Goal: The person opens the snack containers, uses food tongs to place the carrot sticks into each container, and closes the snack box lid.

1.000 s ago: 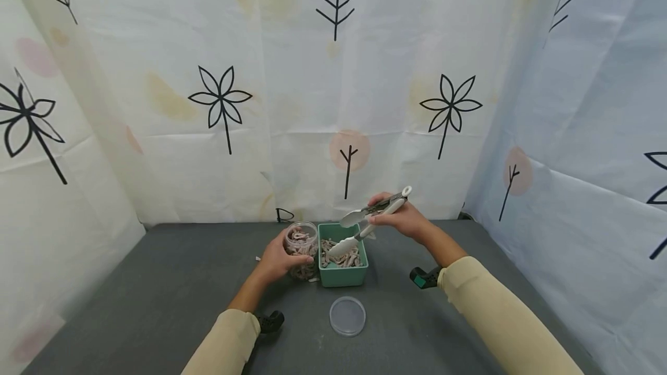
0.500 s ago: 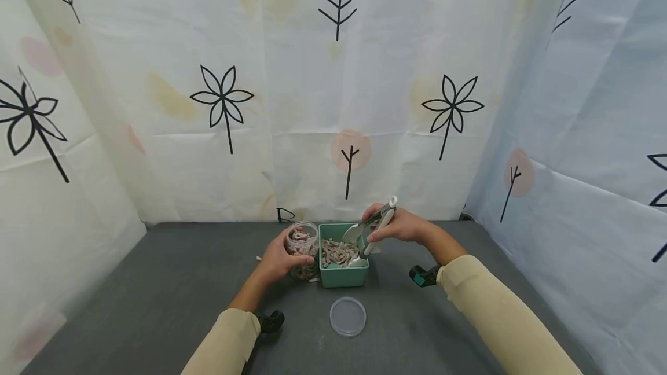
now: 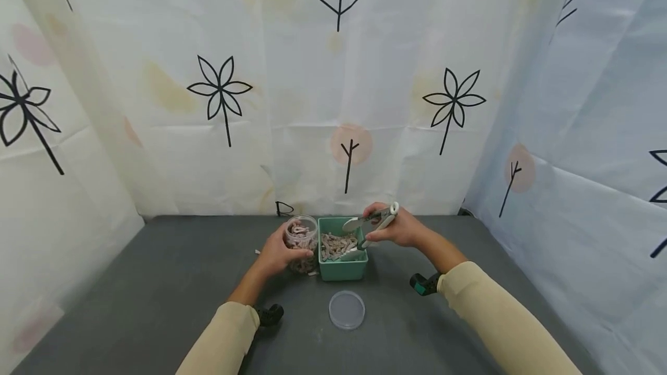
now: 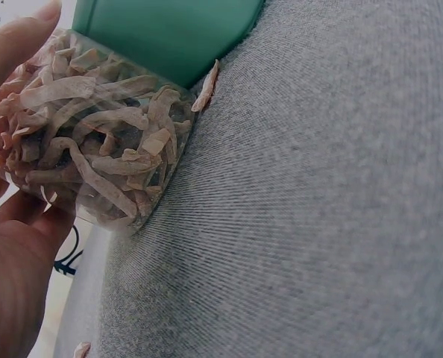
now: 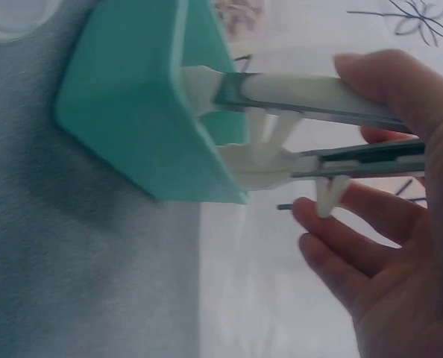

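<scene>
- Head: your right hand grips white-and-grey tongs, newly lowered into the green plastic box to its left, pale curled strips within reach.
- Left wrist: your left hand clasps a clear plastic jar of strips.
- Right wrist: the tongs gape.

i hold the white-and-grey tongs in my right hand, my thumb pressed on one arm and my fingers by the other. the two white heads stand apart, reaching over the rim into the green bin. bluish-grey tabletop spreads under the bin, a clear round lid lies near it, and a patterned pale curtain hangs beyond it.
</scene>
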A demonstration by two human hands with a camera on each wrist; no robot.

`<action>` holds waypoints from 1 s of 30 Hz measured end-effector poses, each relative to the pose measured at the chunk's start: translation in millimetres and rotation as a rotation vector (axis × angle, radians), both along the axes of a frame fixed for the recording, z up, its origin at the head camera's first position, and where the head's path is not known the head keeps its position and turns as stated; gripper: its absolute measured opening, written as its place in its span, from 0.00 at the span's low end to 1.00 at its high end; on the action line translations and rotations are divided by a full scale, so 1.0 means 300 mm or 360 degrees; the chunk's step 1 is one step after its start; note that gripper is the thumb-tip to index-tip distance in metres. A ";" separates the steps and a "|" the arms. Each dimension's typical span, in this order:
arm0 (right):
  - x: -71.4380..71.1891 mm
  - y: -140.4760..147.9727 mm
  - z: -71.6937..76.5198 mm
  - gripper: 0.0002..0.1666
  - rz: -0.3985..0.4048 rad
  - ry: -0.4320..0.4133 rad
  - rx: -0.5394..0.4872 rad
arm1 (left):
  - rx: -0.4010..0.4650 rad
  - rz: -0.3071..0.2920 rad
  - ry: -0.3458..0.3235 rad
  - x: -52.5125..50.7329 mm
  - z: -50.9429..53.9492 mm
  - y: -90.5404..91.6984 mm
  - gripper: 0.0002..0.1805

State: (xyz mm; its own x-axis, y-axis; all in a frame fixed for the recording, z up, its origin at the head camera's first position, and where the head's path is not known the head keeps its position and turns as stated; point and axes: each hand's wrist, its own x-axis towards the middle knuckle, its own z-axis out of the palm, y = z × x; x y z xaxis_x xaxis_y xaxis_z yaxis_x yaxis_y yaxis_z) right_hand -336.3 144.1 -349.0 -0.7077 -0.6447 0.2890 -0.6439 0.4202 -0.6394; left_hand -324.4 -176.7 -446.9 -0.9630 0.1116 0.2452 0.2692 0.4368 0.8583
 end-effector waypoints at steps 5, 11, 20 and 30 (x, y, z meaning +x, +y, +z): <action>0.028 -0.007 -0.033 0.24 -0.0077 0.0125 0.0010 | -0.0014 0.0002 0.0010 -0.001 0.007 -0.005 0.46; 0.057 -0.010 -0.095 0.23 -0.0124 0.0161 -0.0058 | -0.0025 0.0008 0.0011 0.001 0.006 -0.003 0.46; 0.059 -0.028 -0.134 0.20 -0.0174 0.0200 -0.0192 | -0.0031 0.0037 0.0003 0.001 0.011 0.000 0.46; 0.004 -0.035 -0.088 0.21 -0.0178 0.0246 -0.0100 | -0.0056 0.0049 0.0006 -0.003 0.008 0.003 0.46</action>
State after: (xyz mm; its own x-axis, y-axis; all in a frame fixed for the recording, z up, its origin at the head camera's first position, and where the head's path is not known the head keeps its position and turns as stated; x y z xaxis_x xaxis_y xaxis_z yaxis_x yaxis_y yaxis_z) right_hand -335.2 133.6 -375.5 -0.7178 -0.5421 0.4370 -0.6882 0.4569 -0.5636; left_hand -325.3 -175.8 -444.5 -0.9651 0.0906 0.2456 0.2586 0.4749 0.8412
